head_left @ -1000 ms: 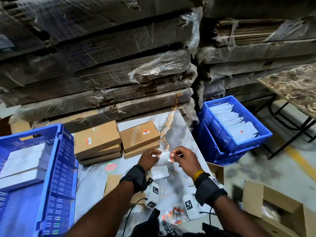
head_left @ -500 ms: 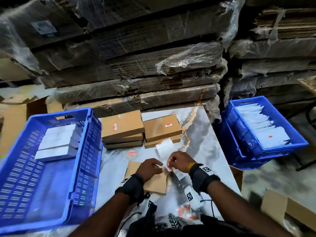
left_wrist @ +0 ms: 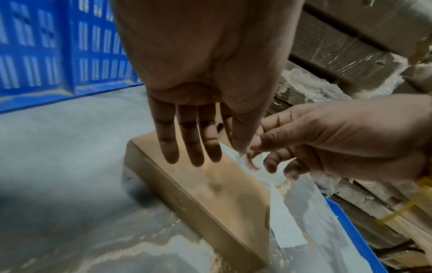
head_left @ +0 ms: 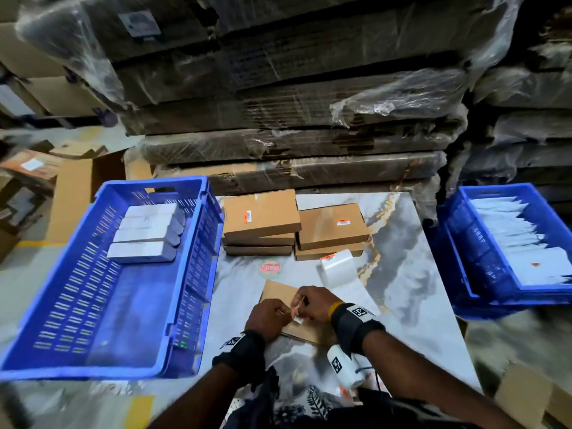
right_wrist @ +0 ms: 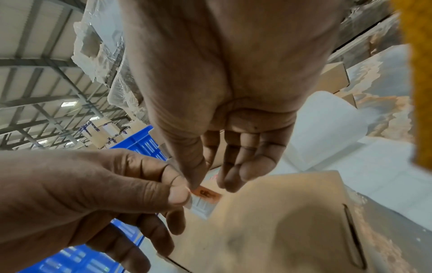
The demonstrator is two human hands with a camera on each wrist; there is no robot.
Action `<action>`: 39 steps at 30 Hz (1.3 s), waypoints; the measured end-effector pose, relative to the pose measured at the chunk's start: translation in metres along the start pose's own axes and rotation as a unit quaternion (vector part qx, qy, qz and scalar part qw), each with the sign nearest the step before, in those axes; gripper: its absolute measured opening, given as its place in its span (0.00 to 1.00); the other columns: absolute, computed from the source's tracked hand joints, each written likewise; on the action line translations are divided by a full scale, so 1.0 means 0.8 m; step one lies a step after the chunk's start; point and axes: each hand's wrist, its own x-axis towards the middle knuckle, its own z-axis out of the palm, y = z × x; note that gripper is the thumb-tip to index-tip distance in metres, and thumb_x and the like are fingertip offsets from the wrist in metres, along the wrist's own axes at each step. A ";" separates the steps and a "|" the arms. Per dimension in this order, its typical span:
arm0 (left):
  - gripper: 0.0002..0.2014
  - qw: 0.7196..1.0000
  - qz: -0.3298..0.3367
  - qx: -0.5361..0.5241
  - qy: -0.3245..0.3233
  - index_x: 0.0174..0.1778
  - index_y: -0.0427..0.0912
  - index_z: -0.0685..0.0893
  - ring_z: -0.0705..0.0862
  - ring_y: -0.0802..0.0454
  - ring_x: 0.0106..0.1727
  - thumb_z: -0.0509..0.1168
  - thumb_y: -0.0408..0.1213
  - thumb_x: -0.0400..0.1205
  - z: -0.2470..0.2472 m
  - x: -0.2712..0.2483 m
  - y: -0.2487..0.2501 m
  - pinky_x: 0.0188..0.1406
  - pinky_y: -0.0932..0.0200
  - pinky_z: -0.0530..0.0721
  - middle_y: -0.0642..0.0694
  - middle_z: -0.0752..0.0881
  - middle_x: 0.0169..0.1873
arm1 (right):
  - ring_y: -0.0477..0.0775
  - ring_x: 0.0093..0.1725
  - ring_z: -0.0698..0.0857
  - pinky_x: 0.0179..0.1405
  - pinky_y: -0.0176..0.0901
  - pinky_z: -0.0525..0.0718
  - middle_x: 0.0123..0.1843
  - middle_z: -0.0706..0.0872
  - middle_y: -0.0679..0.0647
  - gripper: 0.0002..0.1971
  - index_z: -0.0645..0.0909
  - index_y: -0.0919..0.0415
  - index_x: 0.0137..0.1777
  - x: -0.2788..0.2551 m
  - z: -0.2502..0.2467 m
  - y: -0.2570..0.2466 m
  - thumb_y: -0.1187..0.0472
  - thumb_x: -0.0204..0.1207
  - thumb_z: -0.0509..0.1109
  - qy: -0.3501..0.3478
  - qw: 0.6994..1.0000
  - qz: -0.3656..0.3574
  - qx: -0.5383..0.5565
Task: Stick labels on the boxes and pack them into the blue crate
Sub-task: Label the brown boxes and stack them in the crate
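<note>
both hands now meet low over a flat cardboard box [head_left: 278, 294] on the marble table [head_left: 402, 274], where a second ago they held the label strip up in the air: the left hand [head_left: 268, 315] and right hand [head_left: 314, 305] each pinch one small orange-and-white label [right_wrist: 203, 198] just above the box top. by my reading the label is peeled and about to be pressed on. that box then joins the white boxes [head_left: 145, 233] in the blue crate [head_left: 102, 305] at left.
</note>
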 end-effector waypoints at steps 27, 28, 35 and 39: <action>0.09 0.991 -0.107 -0.083 0.006 0.34 0.44 0.83 0.83 0.50 0.29 0.69 0.44 0.78 0.022 0.049 -0.007 0.43 0.53 0.88 0.49 0.88 0.27 | 0.61 0.50 0.88 0.49 0.46 0.87 0.48 0.90 0.58 0.11 0.84 0.55 0.39 0.038 0.046 0.023 0.47 0.68 0.74 0.106 0.957 0.262 0.064; 0.10 0.991 -0.111 -0.076 0.008 0.34 0.45 0.83 0.85 0.49 0.31 0.69 0.45 0.77 0.023 0.050 -0.007 0.45 0.53 0.88 0.49 0.88 0.27 | 0.62 0.51 0.88 0.50 0.47 0.87 0.49 0.90 0.58 0.11 0.85 0.55 0.41 0.038 0.046 0.023 0.48 0.68 0.73 0.106 0.956 0.264 0.064; 0.11 0.992 -0.121 -0.004 0.026 0.36 0.51 0.82 0.88 0.49 0.48 0.68 0.54 0.75 0.028 0.055 -0.006 0.49 0.56 0.86 0.52 0.91 0.41 | 0.62 0.50 0.88 0.51 0.48 0.87 0.50 0.90 0.59 0.18 0.88 0.59 0.47 0.044 0.042 0.026 0.46 0.66 0.73 0.094 0.957 0.268 0.055; 0.12 0.990 -0.127 0.031 0.045 0.41 0.52 0.84 0.87 0.48 0.53 0.68 0.56 0.76 0.031 0.055 -0.003 0.50 0.58 0.82 0.53 0.90 0.46 | 0.62 0.54 0.87 0.52 0.48 0.86 0.56 0.89 0.59 0.21 0.86 0.59 0.53 0.047 0.041 0.026 0.44 0.66 0.73 0.098 0.956 0.275 0.036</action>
